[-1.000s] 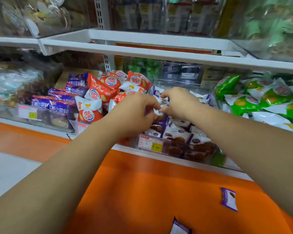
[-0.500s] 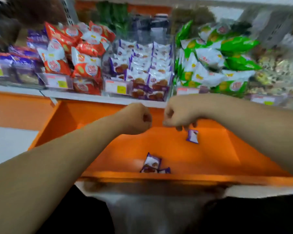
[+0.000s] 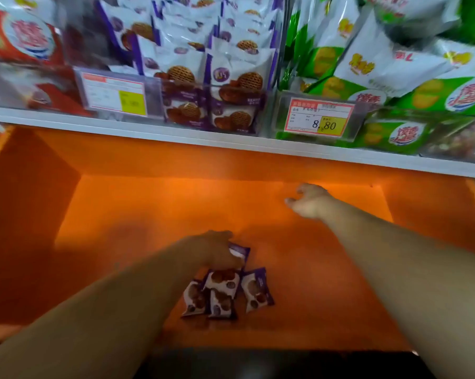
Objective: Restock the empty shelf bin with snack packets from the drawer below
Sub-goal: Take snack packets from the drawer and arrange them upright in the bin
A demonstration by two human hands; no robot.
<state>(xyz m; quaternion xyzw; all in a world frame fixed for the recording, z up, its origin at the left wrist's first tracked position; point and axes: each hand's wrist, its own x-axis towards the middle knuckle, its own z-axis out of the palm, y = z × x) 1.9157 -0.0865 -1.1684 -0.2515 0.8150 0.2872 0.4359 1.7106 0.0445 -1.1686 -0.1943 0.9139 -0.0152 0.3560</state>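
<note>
The orange drawer [image 3: 127,214] stands pulled out below the shelf. A small pile of purple-and-white snack packets [image 3: 254,289] lies on its floor near the front. My left hand [image 3: 217,251] reaches down at the pile's far end and grips one purple packet [image 3: 241,251] by its edge. My right hand [image 3: 310,202] hovers low at the back right of the drawer, fingers loosely curled, with nothing visible in them. Above, the clear shelf bin [image 3: 159,91] holds several rows of the same purple packets [image 3: 230,75].
Green snack bags [image 3: 367,67] fill the bin to the right, behind a price tag [image 3: 319,119] reading 8.80. Red bags [image 3: 25,36] sit in the left bin. The white shelf edge [image 3: 203,138] overhangs the back of the drawer. The drawer's side walls rise left and right.
Both hands left the shelf bin and dropped into the drawer. The left hand took hold of a packet at the pile; the right hand reached to the drawer's back right.
</note>
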